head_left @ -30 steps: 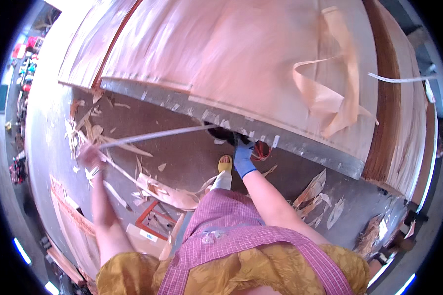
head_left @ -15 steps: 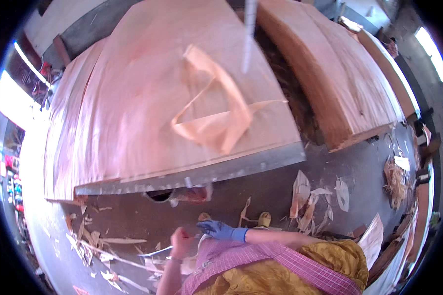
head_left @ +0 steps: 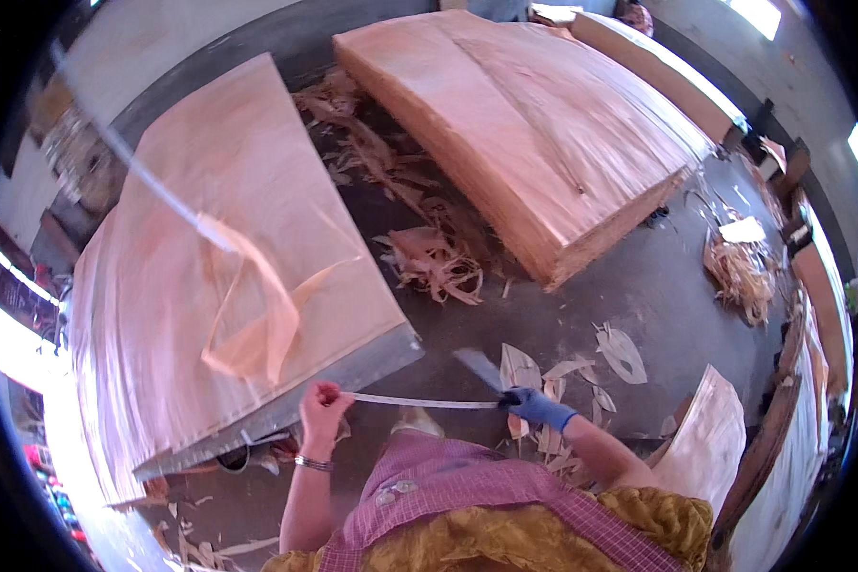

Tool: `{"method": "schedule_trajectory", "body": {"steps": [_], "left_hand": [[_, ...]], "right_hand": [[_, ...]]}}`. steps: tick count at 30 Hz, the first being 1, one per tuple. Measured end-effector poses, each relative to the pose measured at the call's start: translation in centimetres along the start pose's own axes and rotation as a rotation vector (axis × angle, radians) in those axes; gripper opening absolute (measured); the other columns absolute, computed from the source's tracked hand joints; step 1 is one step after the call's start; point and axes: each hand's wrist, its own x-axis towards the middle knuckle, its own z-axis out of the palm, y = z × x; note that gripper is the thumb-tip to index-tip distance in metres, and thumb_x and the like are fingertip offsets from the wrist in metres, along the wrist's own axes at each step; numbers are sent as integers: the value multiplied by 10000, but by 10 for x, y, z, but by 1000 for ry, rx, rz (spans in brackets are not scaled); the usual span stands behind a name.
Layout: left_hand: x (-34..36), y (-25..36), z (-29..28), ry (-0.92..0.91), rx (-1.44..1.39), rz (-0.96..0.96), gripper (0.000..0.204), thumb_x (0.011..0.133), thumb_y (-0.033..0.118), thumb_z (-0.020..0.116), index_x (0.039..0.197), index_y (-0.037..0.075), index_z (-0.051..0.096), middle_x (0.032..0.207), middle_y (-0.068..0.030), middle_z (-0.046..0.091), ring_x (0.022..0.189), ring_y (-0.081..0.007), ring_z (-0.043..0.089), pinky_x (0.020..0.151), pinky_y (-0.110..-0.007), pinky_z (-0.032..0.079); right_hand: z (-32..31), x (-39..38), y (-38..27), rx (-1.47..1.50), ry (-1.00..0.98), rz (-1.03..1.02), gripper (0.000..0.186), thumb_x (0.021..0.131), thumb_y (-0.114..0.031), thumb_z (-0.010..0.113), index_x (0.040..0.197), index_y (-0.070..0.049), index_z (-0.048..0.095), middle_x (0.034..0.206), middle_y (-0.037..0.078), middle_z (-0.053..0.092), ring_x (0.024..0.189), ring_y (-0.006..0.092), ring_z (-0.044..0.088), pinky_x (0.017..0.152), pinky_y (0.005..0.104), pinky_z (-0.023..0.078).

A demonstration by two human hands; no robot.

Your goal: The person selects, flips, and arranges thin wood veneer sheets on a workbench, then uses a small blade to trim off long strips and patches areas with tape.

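A narrow white tape strip stretches nearly level between my hands. My bare left hand, with a bracelet at the wrist, pinches one end beside the front edge of the left veneer stack. My right hand, in a blue glove, is closed round the other end. From that glove a blurred, flat greyish piece sticks out up and to the left; whether it belongs to the tape I cannot tell. On the left stack lies a loose, curled veneer strip.
A second thick veneer stack stands to the right, with veneer scraps in the gap. More offcuts litter the floor. A veneer sheet leans near my right elbow. A blurred white pole-like thing crosses the upper left.
My hands have moved apart, the right one outward to the right, and the tape now spans between them. The view has shifted, so the stacks appear further left.
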Motion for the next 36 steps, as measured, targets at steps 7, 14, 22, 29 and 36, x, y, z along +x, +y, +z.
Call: {"method": "schedule_trajectory", "body": {"steps": [7, 14, 22, 29, 36], "left_hand": [[162, 14, 39, 186, 66, 223, 162, 738, 1, 723, 866, 23, 625, 742, -11, 608, 666, -83, 549, 609, -245, 474], [260, 56, 147, -202, 237, 335, 142, 771, 15, 673, 909, 18, 643, 758, -25, 617, 666, -97, 563, 629, -253, 484], [235, 306, 310, -937, 254, 568, 444, 805, 93, 697, 1238, 131, 607, 773, 3, 579, 722, -100, 567, 659, -264, 475], [193, 519, 364, -758, 263, 1525, 512, 812, 114, 627, 1313, 192, 559, 828, -20, 580, 898, -149, 564, 755, -282, 475], [169, 562, 393, -489, 519, 1572, 432, 766, 148, 670, 1193, 180, 615, 776, 1, 540, 806, -153, 561, 696, -306, 471]], "right_hand": [[-180, -46, 71, -491, 265, 452, 314, 880, -314, 571, 1045, -75, 691, 997, 189, 693, 913, 323, 675, 826, 425, 510], [-283, 17, 59, -566, 244, 669, 344, 897, -346, 507, 1017, -82, 693, 967, 224, 683, 898, 393, 657, 819, 481, 505], [-318, 186, 49, -503, 172, 163, 287, 812, -307, 573, 974, -90, 669, 983, 196, 676, 953, 380, 640, 822, 477, 510], [-380, 286, 55, -469, 8, -34, 306, 862, -339, 574, 972, -66, 656, 941, 225, 665, 898, 420, 633, 807, 508, 496], [-435, 334, 53, -260, 151, -113, 248, 849, -254, 620, 995, -55, 644, 950, 203, 671, 912, 394, 638, 793, 465, 510]]}}
